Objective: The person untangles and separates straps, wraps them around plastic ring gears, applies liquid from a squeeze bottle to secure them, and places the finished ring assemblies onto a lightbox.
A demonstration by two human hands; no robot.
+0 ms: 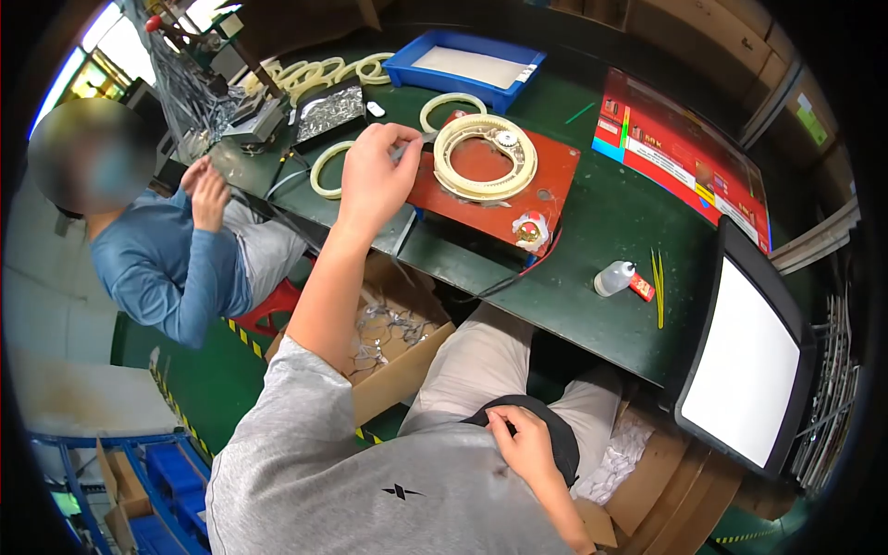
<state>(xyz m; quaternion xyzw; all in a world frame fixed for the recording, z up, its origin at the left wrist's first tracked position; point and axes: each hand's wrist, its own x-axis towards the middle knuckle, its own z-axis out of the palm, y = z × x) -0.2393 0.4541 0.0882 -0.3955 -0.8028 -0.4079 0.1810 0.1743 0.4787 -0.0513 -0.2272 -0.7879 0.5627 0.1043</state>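
Note:
My left hand is raised over the left edge of a red board, its fingers pinched together on something small and grey that I cannot make out. Just right of it, a cream ring with a white gear lies on the board. A round part with a red top sits at the board's near corner. Low down, my right hand rests in my lap by a black item, fingers curled; whether it holds anything is hidden.
A black tray of small metal parts, cream rings and a blue tray stand behind. A bottle, yellow tweezers and a white panel are at right. A co-worker sits at left; an open carton stands below.

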